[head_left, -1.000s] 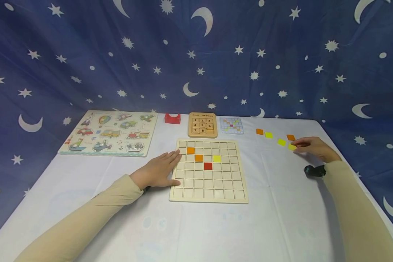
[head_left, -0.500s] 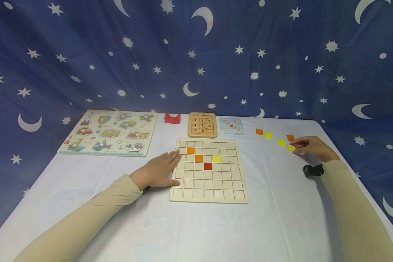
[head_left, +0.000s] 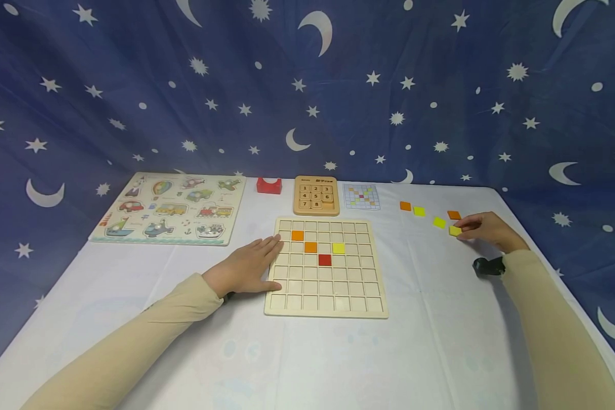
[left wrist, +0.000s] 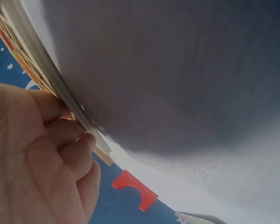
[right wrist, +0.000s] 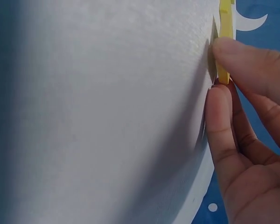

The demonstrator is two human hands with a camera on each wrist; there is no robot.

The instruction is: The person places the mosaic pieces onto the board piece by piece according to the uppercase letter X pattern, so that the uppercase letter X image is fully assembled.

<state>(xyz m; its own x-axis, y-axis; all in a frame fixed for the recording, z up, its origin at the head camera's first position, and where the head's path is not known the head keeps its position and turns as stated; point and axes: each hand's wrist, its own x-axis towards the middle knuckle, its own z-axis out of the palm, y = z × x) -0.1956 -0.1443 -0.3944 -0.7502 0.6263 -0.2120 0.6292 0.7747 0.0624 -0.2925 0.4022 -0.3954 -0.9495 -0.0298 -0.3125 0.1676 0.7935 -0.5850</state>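
Observation:
My right hand point(head_left: 487, 231) is at the far right of the head view, pinching a yellow square tile point(head_left: 455, 231) between thumb and fingertips. In the right wrist view this tile point(right wrist: 226, 25) stands edge-on, tilted just off the white cloth, with a shadow beside it. My left hand point(head_left: 247, 267) rests along the left edge of a wooden grid board point(head_left: 326, 310), fingers extended and thumb on its lower left side. The left wrist view shows the fingers point(left wrist: 79, 154) against the board's edge. Two orange tiles point(head_left: 298, 235), a red tile point(head_left: 325, 260) and a yellow tile point(head_left: 339, 248) sit in the grid.
Beside the right hand lie loose orange point(head_left: 454, 214) and yellow tiles point(head_left: 439, 222), with more farther left. Behind the board are a printed pattern card point(head_left: 361, 197), a wooden number puzzle point(head_left: 315, 195) and a red arched block point(head_left: 269, 185). A vehicle picture puzzle point(head_left: 169, 208) lies at left.
The right hand has shifted slightly left, and the yellow tile in its fingertips now looks tipped up from the cloth. The left hand has stayed on the board.

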